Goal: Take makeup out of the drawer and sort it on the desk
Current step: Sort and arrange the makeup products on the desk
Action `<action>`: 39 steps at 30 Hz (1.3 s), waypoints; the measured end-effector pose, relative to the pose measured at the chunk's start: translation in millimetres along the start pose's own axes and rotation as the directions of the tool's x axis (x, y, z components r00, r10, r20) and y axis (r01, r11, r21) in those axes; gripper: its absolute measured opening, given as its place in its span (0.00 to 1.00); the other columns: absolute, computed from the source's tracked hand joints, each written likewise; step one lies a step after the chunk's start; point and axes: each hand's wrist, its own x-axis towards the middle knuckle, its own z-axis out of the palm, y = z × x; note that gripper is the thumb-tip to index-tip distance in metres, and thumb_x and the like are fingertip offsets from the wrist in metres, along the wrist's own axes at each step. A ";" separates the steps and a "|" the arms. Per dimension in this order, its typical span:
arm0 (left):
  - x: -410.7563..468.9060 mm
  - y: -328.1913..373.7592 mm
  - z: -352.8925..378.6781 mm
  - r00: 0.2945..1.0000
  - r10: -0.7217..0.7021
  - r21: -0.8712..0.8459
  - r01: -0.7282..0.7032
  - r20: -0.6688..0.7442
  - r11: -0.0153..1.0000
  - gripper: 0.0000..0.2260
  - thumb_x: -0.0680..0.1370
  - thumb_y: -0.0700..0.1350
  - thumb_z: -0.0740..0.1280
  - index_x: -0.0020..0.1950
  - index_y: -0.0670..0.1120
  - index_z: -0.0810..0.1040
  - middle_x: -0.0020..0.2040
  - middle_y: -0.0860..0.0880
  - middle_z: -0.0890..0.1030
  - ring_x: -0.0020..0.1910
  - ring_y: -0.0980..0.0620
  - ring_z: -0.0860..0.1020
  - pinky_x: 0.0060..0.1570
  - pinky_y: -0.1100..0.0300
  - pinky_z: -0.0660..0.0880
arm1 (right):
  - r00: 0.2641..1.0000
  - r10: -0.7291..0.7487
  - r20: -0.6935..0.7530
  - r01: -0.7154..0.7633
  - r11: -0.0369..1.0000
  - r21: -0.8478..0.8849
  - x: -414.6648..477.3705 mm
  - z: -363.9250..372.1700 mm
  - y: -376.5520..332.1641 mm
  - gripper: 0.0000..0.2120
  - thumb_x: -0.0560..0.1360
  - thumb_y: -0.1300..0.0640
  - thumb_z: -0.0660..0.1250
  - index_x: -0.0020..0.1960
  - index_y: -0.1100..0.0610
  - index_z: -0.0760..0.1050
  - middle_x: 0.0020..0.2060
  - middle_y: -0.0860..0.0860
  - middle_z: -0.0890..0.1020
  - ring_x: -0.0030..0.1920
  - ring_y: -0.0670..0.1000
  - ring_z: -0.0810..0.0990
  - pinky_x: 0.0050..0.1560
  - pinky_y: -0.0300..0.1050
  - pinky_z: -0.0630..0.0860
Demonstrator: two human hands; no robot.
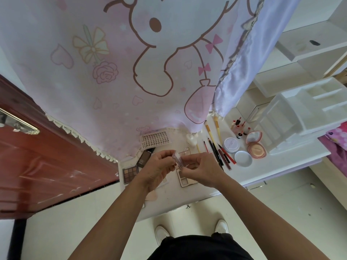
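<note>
The left hand (157, 167) and right hand (201, 168) meet above the desk (272, 160), fingers curled. They pinch a small clear case (178, 160) between them, one at each end. Below lie two palettes (130, 173). Farther right are pencils (216, 152), compacts (255, 146), brushes (210, 132), bottles (241, 128) and a white organizer (304, 113).

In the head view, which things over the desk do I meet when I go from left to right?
Eyeshadow palette, left hand, clear case, right hand, pencils, pink compact, white organizer.
</note>
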 end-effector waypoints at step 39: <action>62.9 -1.2 -74.3 0.890 0.269 0.384 -0.118 -0.367 0.916 0.03 0.77 0.42 0.72 0.47 0.47 0.79 0.42 0.47 0.85 0.37 0.52 0.81 0.40 0.57 0.79 | 0.936 0.351 -0.038 -0.353 0.923 -0.151 27.3 47.5 52.8 0.17 0.80 0.50 0.66 0.68 0.51 0.75 0.59 0.48 0.81 0.58 0.48 0.81 0.51 0.36 0.74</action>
